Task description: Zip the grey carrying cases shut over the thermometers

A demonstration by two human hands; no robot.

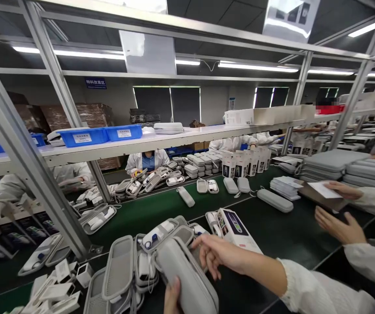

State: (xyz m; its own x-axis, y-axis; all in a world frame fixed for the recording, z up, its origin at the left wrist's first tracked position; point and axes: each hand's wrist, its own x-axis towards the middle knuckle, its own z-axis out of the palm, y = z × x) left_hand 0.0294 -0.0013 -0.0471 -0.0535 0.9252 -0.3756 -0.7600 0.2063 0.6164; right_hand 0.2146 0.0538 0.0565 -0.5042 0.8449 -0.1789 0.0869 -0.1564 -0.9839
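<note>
My left hand grips a grey zip case at the bottom centre; only the thumb side shows, the other fingers are hidden. The case looks closed and is held tilted. My right hand is at the case's upper right edge, its index finger stretched out and the others loosely bent and apart. I see nothing held in it. Just behind lies a white printed box. To the left, an open grey case lies among several others, one holding a white device with a blue part.
Small white boxes lie at the lower left beside a metal post. A co-worker's hands hold a white sheet at the right. More cases and upright boxes stand along the green belt, below a shelf.
</note>
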